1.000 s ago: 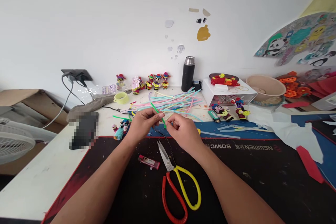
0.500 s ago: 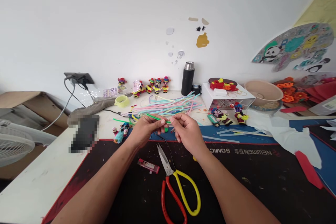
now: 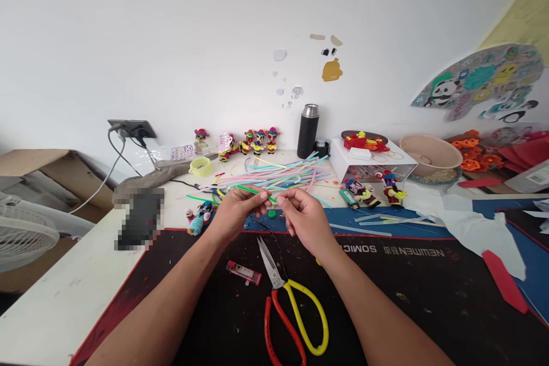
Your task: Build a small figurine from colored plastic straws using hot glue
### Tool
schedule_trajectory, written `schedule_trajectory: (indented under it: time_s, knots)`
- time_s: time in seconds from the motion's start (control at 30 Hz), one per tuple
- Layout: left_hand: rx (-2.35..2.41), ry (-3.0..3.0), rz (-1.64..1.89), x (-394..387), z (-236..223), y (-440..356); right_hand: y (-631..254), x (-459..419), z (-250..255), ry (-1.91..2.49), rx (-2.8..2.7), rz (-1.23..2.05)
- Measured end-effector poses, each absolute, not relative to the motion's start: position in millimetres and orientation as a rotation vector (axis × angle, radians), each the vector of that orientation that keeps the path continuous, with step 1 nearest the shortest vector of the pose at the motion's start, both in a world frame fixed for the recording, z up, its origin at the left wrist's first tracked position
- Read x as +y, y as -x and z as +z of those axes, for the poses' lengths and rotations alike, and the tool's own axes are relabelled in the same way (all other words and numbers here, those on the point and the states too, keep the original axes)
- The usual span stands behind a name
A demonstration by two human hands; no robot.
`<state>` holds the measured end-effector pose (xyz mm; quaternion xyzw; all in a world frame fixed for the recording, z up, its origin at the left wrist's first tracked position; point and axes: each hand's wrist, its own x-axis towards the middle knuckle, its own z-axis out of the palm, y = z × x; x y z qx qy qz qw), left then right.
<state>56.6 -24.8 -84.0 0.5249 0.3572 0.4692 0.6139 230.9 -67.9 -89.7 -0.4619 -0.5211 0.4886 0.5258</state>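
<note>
My left hand (image 3: 238,211) pinches a thin green pipe cleaner (image 3: 247,189) between thumb and fingertips. Its free end sticks out past the thumb. Opposite, my right hand (image 3: 306,218) is closed with thumb and forefinger on the other end, so the two hands almost meet above the mat. Below them lie scissors (image 3: 275,283) with one red and one yellow handle, blades nearly together. A small pink plastic case (image 3: 243,272) rests left of the blades. Behind my hands spreads a pile of pastel pipe cleaners (image 3: 278,174).
A black flask (image 3: 307,132) stands by the wall, near a white box (image 3: 338,155). Several small figures (image 3: 258,142) line the back; a blue one (image 3: 196,220) lies by my left hand. A yellow tape roll (image 3: 201,166), a pixelated dark object (image 3: 139,220) and a fan (image 3: 26,229) are leftward.
The view has shifted slightly, so the background sits a little lower. Both hands keep their pinch on the green pipe cleaner, with only a slight shift of the fingers.
</note>
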Motion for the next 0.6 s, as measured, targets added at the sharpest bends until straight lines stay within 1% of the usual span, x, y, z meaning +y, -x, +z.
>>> schedule_trajectory:
  time_s: [0.23, 0.33, 0.47, 0.53, 0.6]
  knots:
    - [0.945, -1.324, 1.054, -22.7, -92.8, -56.1, -230.7, -67.4, -93.2, 1.145, -1.292, 1.131]
    - [0.986, -1.435, 1.052, -24.4, -88.9, -54.9, -231.7, -68.6, -92.3, 1.210, -1.457, 0.972]
    - [1.039, -1.807, 1.115, -29.4, -78.3, -52.2, -231.9, -69.7, -93.0, 1.317, -1.791, 0.687]
    - [1.040, -1.892, 1.106, -30.3, -76.5, -51.2, -231.2, -69.7, -94.9, 1.344, -1.835, 0.642]
    - [1.052, -1.816, 1.083, -29.4, -78.0, -51.1, -230.6, -69.6, -96.5, 1.333, -1.771, 0.678]
